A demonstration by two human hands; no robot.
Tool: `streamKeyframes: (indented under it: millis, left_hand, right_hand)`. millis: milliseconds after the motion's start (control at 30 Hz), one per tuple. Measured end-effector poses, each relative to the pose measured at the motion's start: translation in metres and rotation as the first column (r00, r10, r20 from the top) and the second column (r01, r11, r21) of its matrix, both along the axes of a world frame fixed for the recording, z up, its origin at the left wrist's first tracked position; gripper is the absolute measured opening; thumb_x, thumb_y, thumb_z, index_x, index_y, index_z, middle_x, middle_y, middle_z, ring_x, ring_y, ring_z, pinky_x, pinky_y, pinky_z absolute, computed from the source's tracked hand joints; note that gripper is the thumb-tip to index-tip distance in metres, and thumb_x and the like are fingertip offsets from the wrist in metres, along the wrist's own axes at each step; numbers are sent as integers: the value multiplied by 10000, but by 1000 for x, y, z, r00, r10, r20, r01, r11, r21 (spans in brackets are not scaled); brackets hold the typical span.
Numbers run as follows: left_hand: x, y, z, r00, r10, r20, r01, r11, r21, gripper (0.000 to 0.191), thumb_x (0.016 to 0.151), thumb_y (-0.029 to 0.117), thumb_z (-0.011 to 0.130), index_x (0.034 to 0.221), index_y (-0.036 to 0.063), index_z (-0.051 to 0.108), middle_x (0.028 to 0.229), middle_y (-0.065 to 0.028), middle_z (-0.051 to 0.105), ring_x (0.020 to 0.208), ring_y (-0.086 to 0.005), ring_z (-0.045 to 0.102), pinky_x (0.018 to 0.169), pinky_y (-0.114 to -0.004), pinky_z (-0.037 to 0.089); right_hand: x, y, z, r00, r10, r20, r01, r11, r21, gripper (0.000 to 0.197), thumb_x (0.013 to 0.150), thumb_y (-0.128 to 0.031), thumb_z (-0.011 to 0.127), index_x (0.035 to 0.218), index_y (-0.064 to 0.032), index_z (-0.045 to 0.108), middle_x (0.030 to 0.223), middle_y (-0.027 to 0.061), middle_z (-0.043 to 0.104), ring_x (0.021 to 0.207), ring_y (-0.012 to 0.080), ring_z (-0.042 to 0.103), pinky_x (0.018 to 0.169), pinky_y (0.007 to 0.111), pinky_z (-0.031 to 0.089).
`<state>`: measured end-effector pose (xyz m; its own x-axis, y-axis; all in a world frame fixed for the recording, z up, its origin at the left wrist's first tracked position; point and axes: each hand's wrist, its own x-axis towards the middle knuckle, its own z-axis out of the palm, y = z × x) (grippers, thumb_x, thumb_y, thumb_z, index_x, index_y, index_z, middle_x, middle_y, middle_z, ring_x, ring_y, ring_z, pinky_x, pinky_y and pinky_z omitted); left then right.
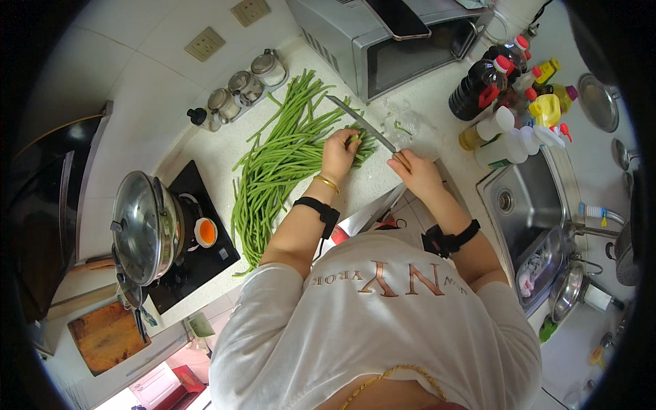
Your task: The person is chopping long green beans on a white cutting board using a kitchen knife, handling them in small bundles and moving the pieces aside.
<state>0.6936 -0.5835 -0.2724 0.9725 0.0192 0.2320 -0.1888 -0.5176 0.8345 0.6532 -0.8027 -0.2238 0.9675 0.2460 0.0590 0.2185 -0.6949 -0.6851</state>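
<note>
A large heap of long green beans (277, 159) lies spread over the pale speckled countertop (366, 182). My left hand (337, 156) is closed on bean ends at the right side of the heap, its fingers curled. Gripped by its wooden handle in my right hand (423, 175) is a kitchen knife (363, 122). The blade slants up and left over the bean ends, just beyond my left fingertips. Whether its edge touches the beans cannot be seen. A crumpled clear plastic bag (405, 120) with a few green bits on it rests right of the blade.
Left stands a lidded pot (141, 230) on a black cooktop (174, 287). Seasoning jars (245, 87) line the wall. A microwave oven (415, 56) with a phone (397, 18) on top is behind. Several bottles (476, 89) and a steel sink (528, 200) are at right.
</note>
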Motion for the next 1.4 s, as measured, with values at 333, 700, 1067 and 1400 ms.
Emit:
streamKeyframes:
  millis: [333,700,1067,1400]
  left_hand:
    - [-21,19,18,904,-406,-137,419,771,480,280,728,198,703,934,31,612,979,-175,578,944,-344,543,831,-395,440]
    - [-14,52,27,944,-163,-286,322,639,698,1026,585,216,829,1422,193,238,1208,-172,495,1174,-354,447,1035,-434,327]
    - [5,62,17,976,-146,-162,218,659,720,808,710,197,708,1390,105,281,932,-188,626,836,-342,614,752,-415,487]
    - [3,77,44,996,-65,-61,89,802,591,797,640,184,764,1329,147,365,846,-185,631,784,-367,607,700,-444,484]
  right_hand:
    - [-36,-53,22,992,-69,-103,82,988,131,379,847,-364,623,810,4,536,638,167,528,554,294,500,541,360,401]
    - [-56,-70,28,979,-139,-151,164,972,167,370,836,-285,645,732,20,463,585,143,417,522,237,385,509,340,362]
    - [-61,-77,23,986,-107,-129,128,977,171,351,831,-291,649,784,28,512,593,157,465,514,257,436,507,344,371]
    - [-56,-79,28,984,-127,-121,147,973,175,353,831,-309,645,790,18,520,595,161,490,513,283,469,505,351,380]
